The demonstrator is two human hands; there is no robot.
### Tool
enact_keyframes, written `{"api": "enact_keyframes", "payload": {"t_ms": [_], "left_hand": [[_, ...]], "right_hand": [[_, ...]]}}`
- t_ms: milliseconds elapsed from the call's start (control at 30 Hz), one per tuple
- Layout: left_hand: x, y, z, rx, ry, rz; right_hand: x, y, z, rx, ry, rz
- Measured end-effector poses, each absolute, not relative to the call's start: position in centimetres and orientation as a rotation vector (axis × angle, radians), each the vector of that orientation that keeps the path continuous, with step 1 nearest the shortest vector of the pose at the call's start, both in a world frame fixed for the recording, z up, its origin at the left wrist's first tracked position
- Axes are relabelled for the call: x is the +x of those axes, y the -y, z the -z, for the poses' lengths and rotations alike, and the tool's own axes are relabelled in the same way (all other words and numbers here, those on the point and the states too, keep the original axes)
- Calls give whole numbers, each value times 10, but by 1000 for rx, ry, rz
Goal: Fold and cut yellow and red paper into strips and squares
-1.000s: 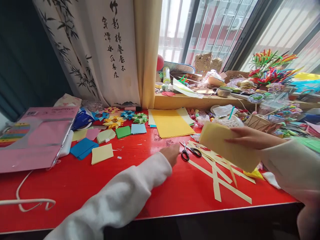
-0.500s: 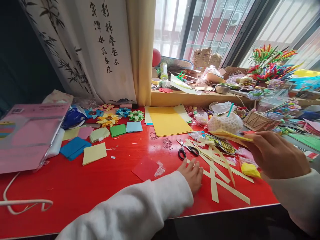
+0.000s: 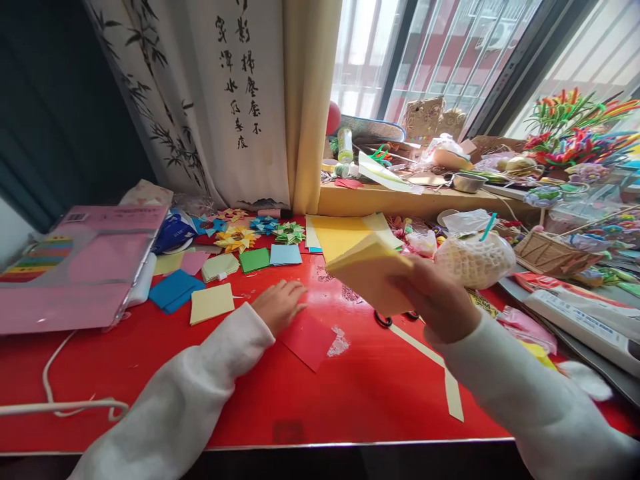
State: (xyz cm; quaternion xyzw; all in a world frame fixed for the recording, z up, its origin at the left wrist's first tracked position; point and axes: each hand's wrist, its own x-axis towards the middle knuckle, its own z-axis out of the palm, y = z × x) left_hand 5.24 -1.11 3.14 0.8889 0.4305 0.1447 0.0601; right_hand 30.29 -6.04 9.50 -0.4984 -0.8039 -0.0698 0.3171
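In the head view my right hand (image 3: 445, 297) grips a stack of pale yellow paper sheets (image 3: 367, 273) by its right side, raised over the table. My left hand (image 3: 280, 303) is low over the red tabletop, fingers extended and holding nothing. Just right of it lies a square of red paper (image 3: 309, 347). Black scissor handles (image 3: 383, 320) peek out beneath the raised stack; the blades are hidden. Cut yellow paper strips (image 3: 417, 347) lie under my right wrist, partly covered by it. A small cream paper stack (image 3: 212, 304) rests left of my left hand.
Larger yellow sheets (image 3: 345, 233) lie at the back. Folded paper flowers (image 3: 236, 239) and blue squares (image 3: 176, 291) are to the left, near a pink packet (image 3: 85, 280). A net-wrapped cup (image 3: 475, 260) stands at right. A white cable (image 3: 65, 407) crosses the front left.
My right hand has carried the yellow stack leftward over the scissors and strips. My left hand has moved left, away from the strips. The view has turned somewhat left.
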Motion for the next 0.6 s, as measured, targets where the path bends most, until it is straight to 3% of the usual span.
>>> {"api": "enact_keyframes", "payload": {"t_ms": [133,267,400,600], "left_hand": [[28,-6,-41,2294,-1250,-869],[22,-8,-27,1988,-1057,-991],[23,-13,1,1728,-1051,-1069],[22,-16,11,1613,-1049,-1111]], "right_hand": [[264,23,-79,-1348,2486,290],[226,-2,-59,-1233,2646,255],[209,-10,-46,-1265,2455,229],[230,-10,-15,-1293,1763,-448]]}}
